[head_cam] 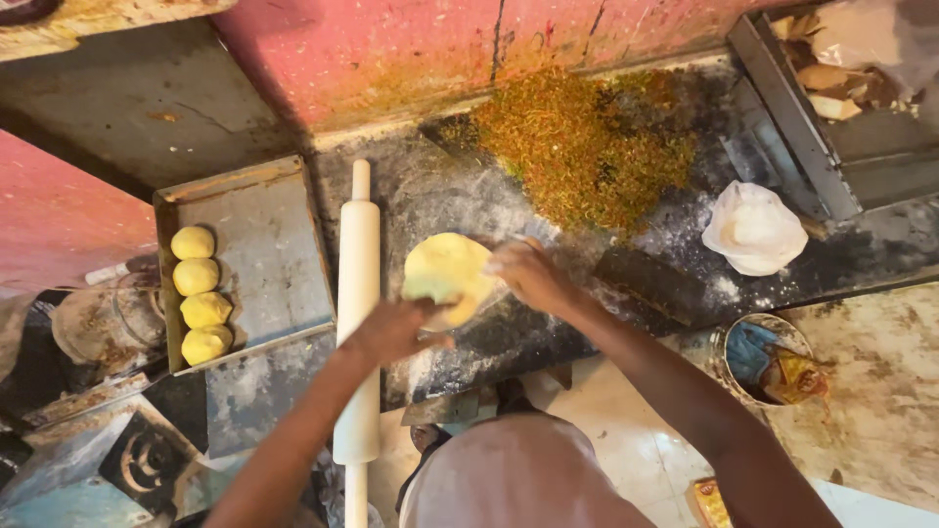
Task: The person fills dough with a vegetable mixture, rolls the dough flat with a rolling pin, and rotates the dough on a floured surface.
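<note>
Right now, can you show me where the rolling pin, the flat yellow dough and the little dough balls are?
rolling pin [358, 293], head view, middle of its white barrel.
flat yellow dough [445, 269], head view, bare centre of the disc between both hands.
dough balls [196, 277], head view, second ball in the row on the tray.

Rolling pin [358, 323] partly hidden under left forearm.

The dark, flour-dusted table [626, 284] carries a white rolling pin [358, 293], a metal tray [264, 254] holding four yellow dough balls [198, 293], and a heap of greenish-brown filling [582, 147]. A white cloth bundle [754, 229] lies at its right.
</note>
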